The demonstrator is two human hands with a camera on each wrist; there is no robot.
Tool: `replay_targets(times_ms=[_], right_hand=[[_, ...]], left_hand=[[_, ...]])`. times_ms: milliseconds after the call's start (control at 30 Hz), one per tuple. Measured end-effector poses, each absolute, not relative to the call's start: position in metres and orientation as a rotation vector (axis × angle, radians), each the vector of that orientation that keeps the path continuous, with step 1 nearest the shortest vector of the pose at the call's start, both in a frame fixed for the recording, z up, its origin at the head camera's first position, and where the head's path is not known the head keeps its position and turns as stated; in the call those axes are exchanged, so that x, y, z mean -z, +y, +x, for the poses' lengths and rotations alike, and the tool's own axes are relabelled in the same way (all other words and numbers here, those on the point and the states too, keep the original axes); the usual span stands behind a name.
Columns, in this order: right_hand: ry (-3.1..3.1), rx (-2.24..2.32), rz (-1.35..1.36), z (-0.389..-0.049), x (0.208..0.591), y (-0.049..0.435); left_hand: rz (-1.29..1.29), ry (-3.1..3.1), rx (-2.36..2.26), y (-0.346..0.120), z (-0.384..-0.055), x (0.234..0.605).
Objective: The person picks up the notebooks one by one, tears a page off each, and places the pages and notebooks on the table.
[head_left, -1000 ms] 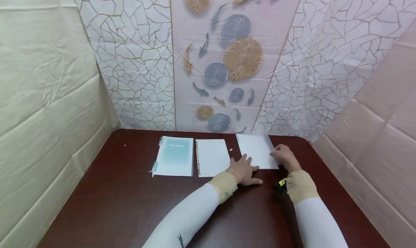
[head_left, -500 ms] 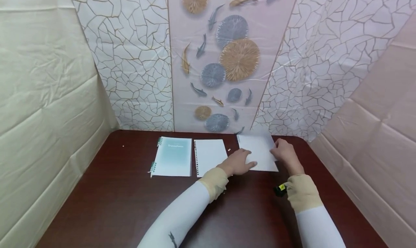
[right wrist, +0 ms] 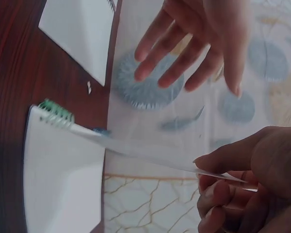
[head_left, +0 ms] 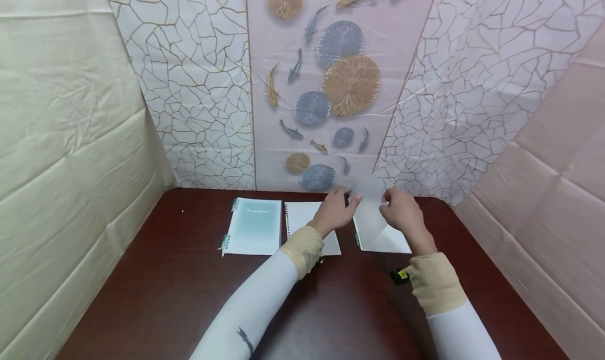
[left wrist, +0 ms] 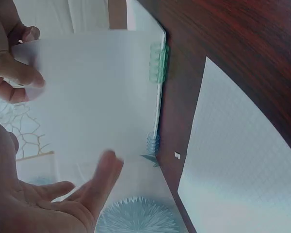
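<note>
Bench (head_left: 156,297) first: dark red-brown, and everything sits along its far edge. At about 11 o'clock from your hands lies the teal-covered notebook (head_left: 253,226), closed and flat; just right of it lies a loose white sheet (head_left: 302,218) with a punched left edge, partly hidden under your left forearm. Right again, roughly 12 o'clock, is the open spiral pad (head_left: 383,239) with green coil loops down its left side, lying flat on the bench. Its top page (head_left: 371,205) is lifted, rising from the coil up toward the wall. Your right hand (head_left: 402,215) pinches the page's free edge between thumb and curled fingers at about 1 o'clock; the right wrist view shows that nip clearly. Your left hand (head_left: 334,210) is spread and relaxed, fingers straight, with its fingertips at the page's left edge around 11 o'clock; it looks like a touch, not a grip. Judging by looks, the page is very light, thin, floppy and easy to tear at the coil holes, so hold it by the free edge or a corner, away from the binding. A small white scrap (right wrist: 88,87) lies on the bench between sheet and pad.
</note>
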State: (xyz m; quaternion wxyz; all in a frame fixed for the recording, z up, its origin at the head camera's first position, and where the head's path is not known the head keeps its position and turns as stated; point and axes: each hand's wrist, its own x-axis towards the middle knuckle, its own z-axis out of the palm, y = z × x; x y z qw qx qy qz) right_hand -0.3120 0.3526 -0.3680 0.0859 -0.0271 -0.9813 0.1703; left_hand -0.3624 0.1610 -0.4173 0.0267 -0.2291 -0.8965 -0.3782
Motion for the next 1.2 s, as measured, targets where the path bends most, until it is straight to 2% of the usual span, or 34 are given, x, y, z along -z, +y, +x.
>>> replay_targets(times_ms=[567,1200], right_hand=[[-2.874,-0.474,0.162,-0.306,0.377,0.276],[-2.913,-0.508,0.197,-0.301,0.39,0.254]], left_hand=[[-0.601,-2.796,1.587,0.144,-0.374,0.402],[-0.63,-2.797,1.513,0.125,-0.38,0.4]])
